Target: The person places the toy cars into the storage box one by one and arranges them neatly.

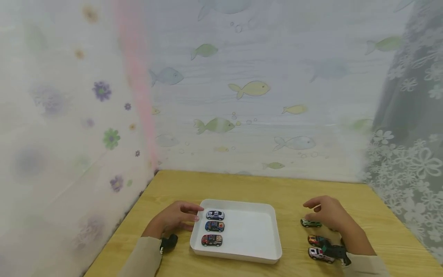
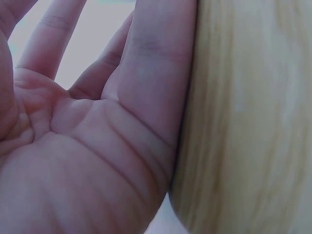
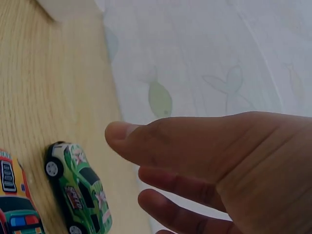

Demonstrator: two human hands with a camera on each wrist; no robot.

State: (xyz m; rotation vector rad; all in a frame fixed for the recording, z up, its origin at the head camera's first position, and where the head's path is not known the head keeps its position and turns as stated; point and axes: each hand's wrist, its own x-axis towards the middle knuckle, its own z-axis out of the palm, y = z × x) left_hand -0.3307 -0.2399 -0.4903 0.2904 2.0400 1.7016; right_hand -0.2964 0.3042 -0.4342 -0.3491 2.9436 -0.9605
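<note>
Unclosed and holding nothing, my right hand [image 1: 328, 211] hovers in the head view at the lower right of the frame, with the green toy car [image 1: 311, 223] just under its fingers and a little to the left of the palm. That car's long axis runs nearly straight across the frame, and my right hand is by far the nearer one. Below it, toward the bottom right, lie a red-and-yellow car [image 1: 314, 240] and a white car [image 1: 319, 254], partly behind my wrist camera [image 1: 335, 252]. My left hand [image 1: 175, 217] is across the white tray [image 1: 249, 231], its fingers loosely bent beside the left wall; whether they touch the rim I cannot tell. Three cars [image 1: 215, 226] stand in a column along the tray's left side. Through the left wrist view I see my palm and spread fingers filling the left and middle, grasping nothing that shows, with wood-grained tabletop [image 2: 243, 117] down the right. Through the right wrist view my thumb points left across the middle, while the green car sits at the lower left, apart from thumb and fingers, its length slanting steeply from upper left to lower right; thumb and fingers would, I judge, straddle its narrow width more easily than its length.
</note>
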